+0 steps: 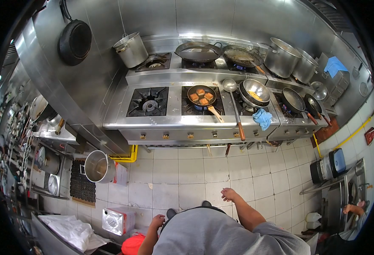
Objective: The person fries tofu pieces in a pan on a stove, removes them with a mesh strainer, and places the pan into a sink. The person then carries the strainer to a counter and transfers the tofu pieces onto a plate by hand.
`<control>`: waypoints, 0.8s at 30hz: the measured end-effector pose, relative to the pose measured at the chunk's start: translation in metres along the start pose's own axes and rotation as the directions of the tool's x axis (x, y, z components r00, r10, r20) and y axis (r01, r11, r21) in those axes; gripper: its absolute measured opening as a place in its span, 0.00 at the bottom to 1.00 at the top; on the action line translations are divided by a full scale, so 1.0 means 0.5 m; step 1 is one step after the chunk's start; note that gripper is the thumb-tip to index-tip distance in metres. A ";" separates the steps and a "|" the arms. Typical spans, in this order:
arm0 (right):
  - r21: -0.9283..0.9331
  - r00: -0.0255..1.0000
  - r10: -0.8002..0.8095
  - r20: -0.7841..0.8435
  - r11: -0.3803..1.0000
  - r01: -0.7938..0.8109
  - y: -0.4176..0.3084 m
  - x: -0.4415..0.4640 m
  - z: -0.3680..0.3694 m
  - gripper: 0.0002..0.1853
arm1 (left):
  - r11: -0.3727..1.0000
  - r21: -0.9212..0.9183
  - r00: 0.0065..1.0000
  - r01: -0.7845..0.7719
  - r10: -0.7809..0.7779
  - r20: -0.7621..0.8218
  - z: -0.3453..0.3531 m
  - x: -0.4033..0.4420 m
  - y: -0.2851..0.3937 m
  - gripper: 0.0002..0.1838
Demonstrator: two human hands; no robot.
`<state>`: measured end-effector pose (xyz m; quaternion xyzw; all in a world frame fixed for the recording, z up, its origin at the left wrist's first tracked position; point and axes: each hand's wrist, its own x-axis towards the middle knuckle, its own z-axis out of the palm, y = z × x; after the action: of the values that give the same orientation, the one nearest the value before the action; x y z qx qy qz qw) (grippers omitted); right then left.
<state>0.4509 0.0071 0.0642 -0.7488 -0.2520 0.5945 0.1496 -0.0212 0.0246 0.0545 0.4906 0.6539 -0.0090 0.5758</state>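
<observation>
Left hand and right hand hang half-uncurled, holding nothing, a wooden-handled frying pan at twelve o'clock.

My right arm comes out of its grey sleeve and angles forward and inward, so that my right hand is out ahead of my torso, its fingers loosely bent and parted. My left arm is drawn in close along my side, with my left hand near my waist, seen too small to tell how far its fingers curl.
</observation>
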 end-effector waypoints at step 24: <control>-0.025 1.000 -0.010 0.006 1.000 0.010 0.003 0.003 -0.005 0.14 | 1.000 -0.022 1.000 -0.014 0.014 0.007 0.003 0.011 -0.018 0.19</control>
<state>0.4537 0.0070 0.0627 -0.7476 -0.2636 0.5928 0.1422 -0.0250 0.0224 0.0448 0.4889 0.6483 0.0004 0.5837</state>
